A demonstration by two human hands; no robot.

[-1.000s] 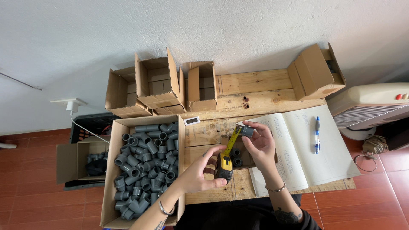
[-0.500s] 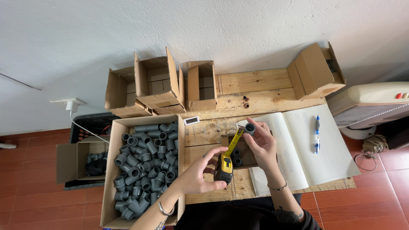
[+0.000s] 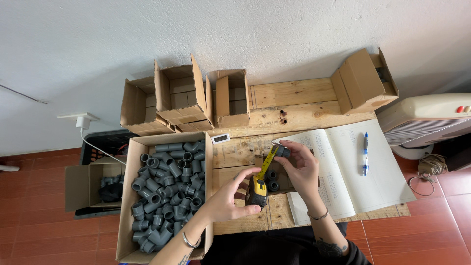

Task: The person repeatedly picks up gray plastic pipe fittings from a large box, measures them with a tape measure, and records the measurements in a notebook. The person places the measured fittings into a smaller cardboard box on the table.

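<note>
At a wooden desk, a person's left hand keeps its grip clamped on a yellow-and-black tape measure, whose yellow blade runs up and away to the right hand. There the fingers are closed around a small grey pipe fitting, held against the blade's tip, above a small open box with a few more fittings. To the left of the left hand sits a large cardboard box heaped with grey fittings. To the right of the right hand lies an open ledger with a blue pen on its page. Empty cartons stand beyond both hands, by the wall.
</note>
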